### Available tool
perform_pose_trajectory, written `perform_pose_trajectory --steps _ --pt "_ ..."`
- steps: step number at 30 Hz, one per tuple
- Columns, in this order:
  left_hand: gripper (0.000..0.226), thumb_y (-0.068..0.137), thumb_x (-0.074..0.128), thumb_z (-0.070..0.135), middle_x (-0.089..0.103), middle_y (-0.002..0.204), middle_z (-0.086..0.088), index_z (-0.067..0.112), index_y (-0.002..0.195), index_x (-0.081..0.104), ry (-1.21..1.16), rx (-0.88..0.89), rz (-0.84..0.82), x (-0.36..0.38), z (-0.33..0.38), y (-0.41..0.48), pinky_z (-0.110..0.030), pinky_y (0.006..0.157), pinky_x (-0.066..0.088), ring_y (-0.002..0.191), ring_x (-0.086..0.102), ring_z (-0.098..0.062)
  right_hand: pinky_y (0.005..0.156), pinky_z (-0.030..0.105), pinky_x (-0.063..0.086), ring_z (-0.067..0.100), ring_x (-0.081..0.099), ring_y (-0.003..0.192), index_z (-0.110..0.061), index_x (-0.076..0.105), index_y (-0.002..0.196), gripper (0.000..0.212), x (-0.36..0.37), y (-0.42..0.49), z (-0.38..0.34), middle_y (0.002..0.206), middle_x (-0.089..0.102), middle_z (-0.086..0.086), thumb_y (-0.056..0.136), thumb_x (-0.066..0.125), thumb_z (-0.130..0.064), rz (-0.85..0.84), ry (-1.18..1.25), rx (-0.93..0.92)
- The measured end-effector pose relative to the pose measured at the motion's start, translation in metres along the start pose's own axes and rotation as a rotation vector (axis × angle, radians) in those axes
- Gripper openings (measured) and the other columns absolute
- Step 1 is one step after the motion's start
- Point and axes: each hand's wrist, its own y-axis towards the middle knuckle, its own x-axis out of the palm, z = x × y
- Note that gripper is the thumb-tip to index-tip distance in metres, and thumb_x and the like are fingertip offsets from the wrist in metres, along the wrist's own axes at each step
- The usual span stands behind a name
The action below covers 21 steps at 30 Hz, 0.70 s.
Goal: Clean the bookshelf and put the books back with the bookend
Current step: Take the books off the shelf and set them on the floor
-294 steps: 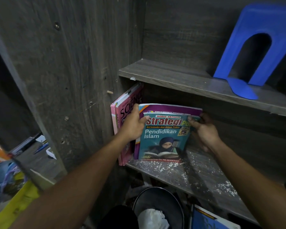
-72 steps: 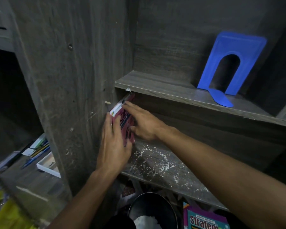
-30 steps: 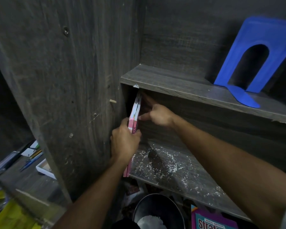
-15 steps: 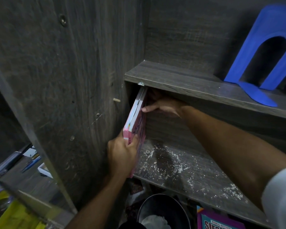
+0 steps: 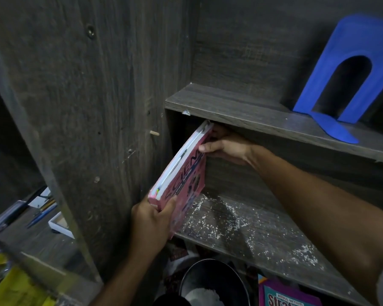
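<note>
the pink books (image 5: 181,175) lean in the left end of the lower shelf (image 5: 274,246), tops tilted right, just under the upper shelf (image 5: 241,107). the left grip (image 5: 152,221) clasps their near bottom corner, thumb on the cover; the right grip (image 5: 226,146) holds the top edge. white crumbs (image 5: 219,221) litter the lower shelf. a blue bookend (image 5: 332,62) stands upright on the upper shelf, at the right. below sits a black bin (image 5: 210,270) beside a purple book (image 5: 285,294).

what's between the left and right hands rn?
Head view: the pink book, tilted, spans the gap; the left hand grips its lower corner, the right hand holds its top.
</note>
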Motion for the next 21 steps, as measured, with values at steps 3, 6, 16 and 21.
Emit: perform_pose_trajectory --steps 3,6,16,21 --pt "0.016 0.089 0.068 0.013 0.075 0.090 0.004 0.020 0.103 0.067 -0.127 -0.010 -0.032 -0.004 -0.001 -0.003 -0.029 0.069 0.059 0.082 0.073 -0.007 0.095 0.038 0.054 0.018 0.068 0.103 -0.019 0.062 0.106 0.037 0.001 -0.013 0.003 0.101 0.072 -0.002 0.078 0.070 0.003 0.039 0.013 0.004" --pt "0.021 0.090 0.067 0.013 0.075 0.097 0.004 0.018 0.110 0.064 -0.159 0.018 -0.058 -0.005 -0.001 -0.007 -0.030 0.073 0.059 0.089 0.072 -0.010 0.094 0.038 0.055 0.018 0.070 0.101 -0.018 0.062 0.107 0.036 0.002 -0.024 0.006 0.099 0.073 -0.002 0.080 0.069 0.005 0.102 0.025 -0.007" --pt "0.030 0.087 0.067 0.001 0.074 0.093 0.007 0.027 0.099 0.057 -0.303 0.157 -0.053 -0.004 0.016 -0.005 -0.018 0.072 0.055 0.091 0.070 -0.005 0.070 0.019 0.057 0.009 0.073 0.084 -0.008 0.063 0.101 0.027 0.008 -0.079 0.012 0.087 0.074 -0.005 0.079 0.072 0.005 0.350 0.069 -0.094" --pt "0.036 0.087 0.067 0.002 0.070 0.095 0.010 0.033 0.100 0.053 -0.240 0.244 -0.099 -0.002 0.033 -0.010 -0.010 0.068 0.052 0.087 0.067 0.005 0.061 0.020 0.056 0.008 0.072 0.072 -0.008 0.063 0.098 0.026 0.014 -0.122 0.015 0.076 0.074 -0.006 0.080 0.069 0.010 0.483 0.116 -0.188"
